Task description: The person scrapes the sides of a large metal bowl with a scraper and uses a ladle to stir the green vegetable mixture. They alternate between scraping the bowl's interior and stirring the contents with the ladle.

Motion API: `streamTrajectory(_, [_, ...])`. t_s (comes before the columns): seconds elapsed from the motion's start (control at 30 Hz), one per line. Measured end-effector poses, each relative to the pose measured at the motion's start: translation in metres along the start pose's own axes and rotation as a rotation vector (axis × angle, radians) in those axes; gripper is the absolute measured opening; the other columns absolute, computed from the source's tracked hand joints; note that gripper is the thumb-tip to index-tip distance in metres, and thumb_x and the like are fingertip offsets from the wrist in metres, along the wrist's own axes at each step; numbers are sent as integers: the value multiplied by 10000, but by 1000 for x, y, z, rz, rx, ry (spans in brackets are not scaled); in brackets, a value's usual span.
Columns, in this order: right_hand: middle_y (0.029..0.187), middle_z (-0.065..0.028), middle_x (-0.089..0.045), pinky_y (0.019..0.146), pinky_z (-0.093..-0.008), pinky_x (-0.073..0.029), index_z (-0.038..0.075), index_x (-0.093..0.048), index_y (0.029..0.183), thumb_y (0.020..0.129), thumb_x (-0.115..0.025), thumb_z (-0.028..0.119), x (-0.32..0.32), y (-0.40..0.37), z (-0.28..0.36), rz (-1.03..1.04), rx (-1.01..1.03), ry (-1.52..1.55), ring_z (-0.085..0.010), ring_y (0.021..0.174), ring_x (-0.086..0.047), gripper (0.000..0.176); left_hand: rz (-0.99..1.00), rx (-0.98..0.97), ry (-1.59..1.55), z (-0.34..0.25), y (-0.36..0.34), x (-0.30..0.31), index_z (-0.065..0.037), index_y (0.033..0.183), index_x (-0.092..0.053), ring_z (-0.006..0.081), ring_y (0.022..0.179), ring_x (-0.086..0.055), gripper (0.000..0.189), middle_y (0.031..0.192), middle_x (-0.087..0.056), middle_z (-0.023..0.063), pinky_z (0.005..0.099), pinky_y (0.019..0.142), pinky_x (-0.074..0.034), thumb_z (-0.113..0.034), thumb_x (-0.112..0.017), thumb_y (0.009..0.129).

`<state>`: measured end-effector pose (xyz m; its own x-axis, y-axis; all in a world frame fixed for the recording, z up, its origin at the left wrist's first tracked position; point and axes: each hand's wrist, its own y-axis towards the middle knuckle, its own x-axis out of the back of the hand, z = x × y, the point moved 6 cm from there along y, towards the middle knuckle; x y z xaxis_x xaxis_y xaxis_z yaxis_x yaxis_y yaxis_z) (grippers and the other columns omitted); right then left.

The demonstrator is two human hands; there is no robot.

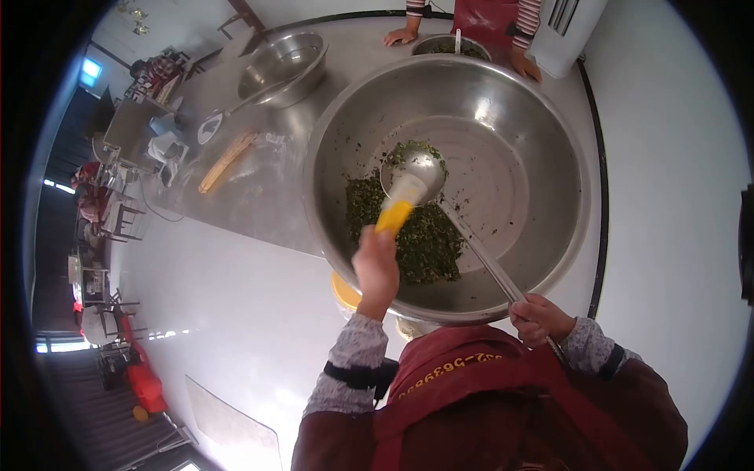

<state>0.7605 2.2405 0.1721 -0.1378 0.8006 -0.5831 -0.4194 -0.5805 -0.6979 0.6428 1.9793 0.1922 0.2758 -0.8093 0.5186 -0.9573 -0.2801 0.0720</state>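
My left hand (377,267) is closed round the yellow handle of a scraper (395,216), whose pale end is blurred and overlaps the ladle's bowl. Wrapped round the long metal handle of a ladle (491,263) is my right hand (540,318), near the basin's front rim. The ladle's round bowl sits over the left half of a large steel basin (542,149), with bits of green stuck inside it. Dark chopped greens (428,251) lie heaped in the basin's left and front part, below the ladle. Whether scraper and ladle touch cannot be made out.
Behind the basin stands a smaller bowl of greens (449,47) with a white-handled utensil, between another person's hands (402,35). An empty-looking steel bowl (302,82) with a ladle across it and a wooden rolling pin (226,162) lie left. A yellow-rimmed container (344,292) is under the basin's edge.
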Motion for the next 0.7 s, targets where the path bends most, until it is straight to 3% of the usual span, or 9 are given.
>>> streamTrajectory(0.03, [476, 27, -317, 291, -217, -248, 68, -432, 824, 913, -407, 226, 0, 1, -1, 29, -21, -1, -68, 330, -296, 182, 202, -99, 107, 50, -1, -28, -9, 794, -465, 353, 562, -535, 198, 601, -514, 185, 423, 516, -401, -186, -450, 883])
streamTrajectory(0.13, [481, 30, -321, 294, -220, -256, 64, -434, 850, 907, -422, 229, 2, -1, 3, -51, 45, -155, -65, 335, -303, 175, 92, 36, 94, 45, -18, -8, -23, 771, -459, 331, 531, -530, 206, 571, -491, 176, 407, 492, -390, -190, -444, 890])
streamTrajectory(0.2, [489, 30, -334, 298, -214, -263, 52, -437, 882, 901, -433, 230, 9, 1, -3, -102, 49, -198, -60, 342, -317, 179, 88, -1, -48, 26, -20, 8, -14, 757, -437, 230, 472, -480, 236, 535, -458, 125, 331, 467, -376, -200, -439, 902])
streamTrajectory(0.27, [501, 23, -358, 300, -210, -275, 44, -440, 897, 899, -423, 219, 13, 8, 14, -260, 115, -251, -60, 346, -328, 176, 21, 5, -121, 32, -19, 17, -9, 750, -431, 194, 473, -457, 250, 542, -447, 101, 315, 459, -369, -201, -425, 910])
streamTrajectory(0.4, [532, 19, -379, 307, -217, -300, 40, -443, 914, 895, -402, 213, 25, 18, 32, -342, 225, -408, -64, 351, -337, 178, -99, 52, -92, 74, -38, 29, -14, 744, -429, 148, 486, -434, 260, 554, -441, 70, 293, 452, -359, -208, -412, 916])
streamTrajectory(0.47, [535, 15, -384, 314, -223, -313, 30, -443, 932, 894, -402, 213, 32, 27, 43, -385, 256, -463, -69, 362, -355, 192, -104, 232, -227, 89, -56, 32, -19, 732, -426, 125, 494, -416, 278, 551, -435, 47, 274, 455, -354, -225, -407, 919])
streamTrajectory(0.63, [543, -5, -405, 345, -254, -360, 6, -436, 1030, 898, -397, 218, 74, 85, 79, -494, 353, -626, -96, 390, -405, 253, -166, 343, -332, 116, -78, 21, -34, 716, -403, 96, 487, -397, 304, 557, -429, 28, 264, 439, -341, -251, -390, 930])
streamTrajectory(0.7, [544, -18, -415, 354, -276, -374, -3, -408, 1115, 905, -390, 227, 101, 121, 103, -419, 859, -969, -122, 393, -416, 312, -189, 368, -367, 122, -78, 23, -35, 718, -403, 98, 487, -396, 308, 556, -428, 29, 265, 441, -342, -257, -391, 930])
